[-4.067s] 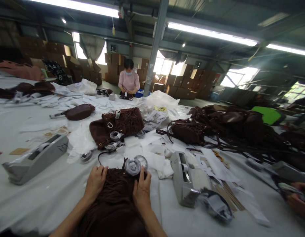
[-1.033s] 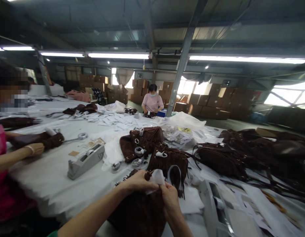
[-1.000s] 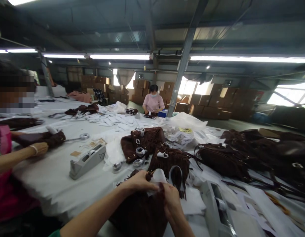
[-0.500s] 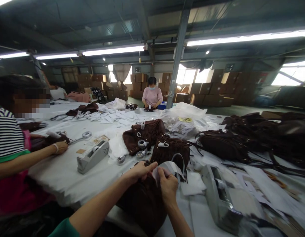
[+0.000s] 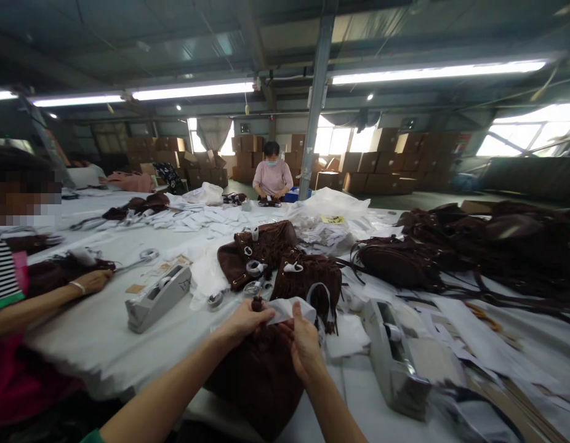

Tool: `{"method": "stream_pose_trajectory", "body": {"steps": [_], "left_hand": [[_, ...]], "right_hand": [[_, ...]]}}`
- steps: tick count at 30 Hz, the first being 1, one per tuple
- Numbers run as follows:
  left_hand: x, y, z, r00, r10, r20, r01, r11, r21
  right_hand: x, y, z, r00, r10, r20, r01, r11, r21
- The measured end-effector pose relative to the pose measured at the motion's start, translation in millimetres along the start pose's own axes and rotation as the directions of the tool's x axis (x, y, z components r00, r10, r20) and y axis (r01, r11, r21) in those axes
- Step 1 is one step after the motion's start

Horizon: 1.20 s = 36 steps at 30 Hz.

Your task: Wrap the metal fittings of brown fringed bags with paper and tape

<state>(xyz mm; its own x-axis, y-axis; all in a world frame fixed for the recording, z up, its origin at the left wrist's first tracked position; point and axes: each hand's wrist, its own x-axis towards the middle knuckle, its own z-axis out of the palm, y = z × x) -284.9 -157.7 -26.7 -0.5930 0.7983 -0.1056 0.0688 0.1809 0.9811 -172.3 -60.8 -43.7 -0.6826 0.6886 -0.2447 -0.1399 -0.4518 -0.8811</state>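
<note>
Just above a dark brown bag (image 5: 260, 384) at the table's near edge, I hold a thin white sheet (image 5: 285, 309), perhaps tissue paper, stretched between both hands. My left hand (image 5: 243, 321) pinches its left end, close to a small brown knob-like part (image 5: 256, 303) at the bag's top. On the other side, my right hand (image 5: 306, 344) grips the sheet between thumb and fingers, its fingertips partly hidden. Right behind lie a fringed brown bag (image 5: 308, 283) and another fringed bag (image 5: 261, 246) with white-wrapped rings and straps.
A grey tape dispenser (image 5: 396, 363) stands to the right, a second tape dispenser (image 5: 158, 298) to the left. Brown bags (image 5: 497, 246) are heaped at right. A co-worker's hand (image 5: 93, 281) works at far left; a masked person (image 5: 272, 175) sits across the table.
The view has swung slightly right, so the scene sits further left. The white sheet, upright and folded before, is now drawn flatter between my hands, and my right hand has turned more open.
</note>
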Motion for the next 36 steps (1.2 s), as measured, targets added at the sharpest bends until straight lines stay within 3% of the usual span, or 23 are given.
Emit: {"method": "stream_pose_trajectory", "body": {"steps": [2,4,8,14,19,26,29,32,36], "left_hand": [[2,-2,2.2,0.995,0.065,-0.075,-0.06,0.996,0.068],[2,-3,4.6,0.985,0.126,-0.117,-0.109,0.984,0.138],[1,-1,8.2,0.971,0.204,-0.128,-0.178,0.965,0.193],[1,-1,10.1,0.973,0.189,-0.135,-0.17,0.975,0.141],[3,-3,12.6,0.959,0.276,-0.061,-0.253,0.935,0.249],[7,11,-16.1,0.994,0.106,-0.005,-0.094,0.906,0.412],[10,23,-27.5,0.99,0.134,0.038,-0.138,0.89,0.435],[7,30,-26.9,0.976,0.197,0.094,-0.218,0.866,0.45],[-4,30,-17.5,0.958,0.17,0.232,-0.247,0.901,0.357]], "right_hand": [[-9,3,7,0.981,0.189,0.053,-0.194,0.975,0.113],[-16,5,14,0.965,0.253,0.064,-0.261,0.947,0.185],[-15,3,20,0.982,0.191,0.002,-0.182,0.932,0.314],[-4,11,15,0.984,0.161,-0.08,-0.123,0.927,0.354],[-4,16,14,0.971,0.213,-0.105,-0.16,0.914,0.374],[2,0,-9,0.983,0.157,-0.097,-0.105,0.907,0.407],[3,-4,-17,0.98,0.172,-0.097,-0.118,0.903,0.413],[4,-3,-19,0.98,0.171,-0.102,-0.119,0.913,0.391],[5,-2,-18,0.984,0.158,-0.08,-0.116,0.917,0.382]]}}
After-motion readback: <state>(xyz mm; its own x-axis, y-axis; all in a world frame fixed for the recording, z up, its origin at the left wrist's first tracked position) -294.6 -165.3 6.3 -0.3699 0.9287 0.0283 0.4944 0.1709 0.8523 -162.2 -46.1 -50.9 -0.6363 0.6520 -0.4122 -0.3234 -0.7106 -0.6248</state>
